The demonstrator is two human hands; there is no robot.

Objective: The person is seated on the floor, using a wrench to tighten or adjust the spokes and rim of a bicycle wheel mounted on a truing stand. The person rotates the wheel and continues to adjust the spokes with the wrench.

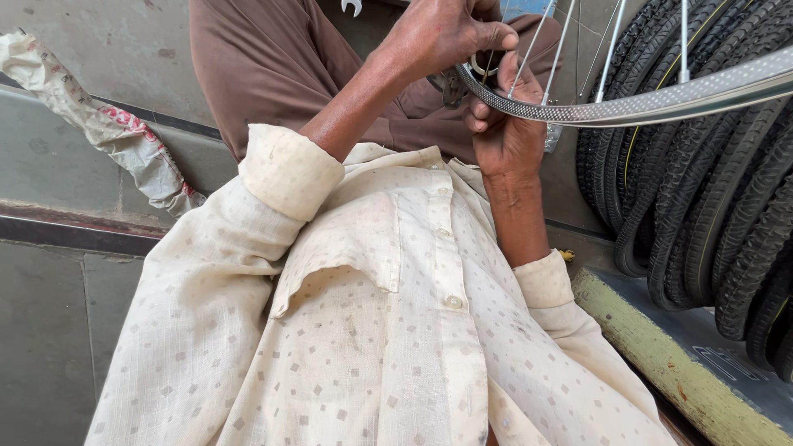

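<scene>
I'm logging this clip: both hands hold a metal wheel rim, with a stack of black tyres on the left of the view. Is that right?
Not quite. In the head view the black tyres stand on the right, not the left. The rest holds: the left hand and the right hand both hold the metal wheel rim.

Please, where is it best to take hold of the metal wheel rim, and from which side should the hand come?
Probably grip the wheel rim on its bare curved band, in a gap between two spokes, coming from below and outside so the fingers wrap the band. The left hand and right hand already hold its near end this way. The stacked tyres crowd the far right side.
</scene>
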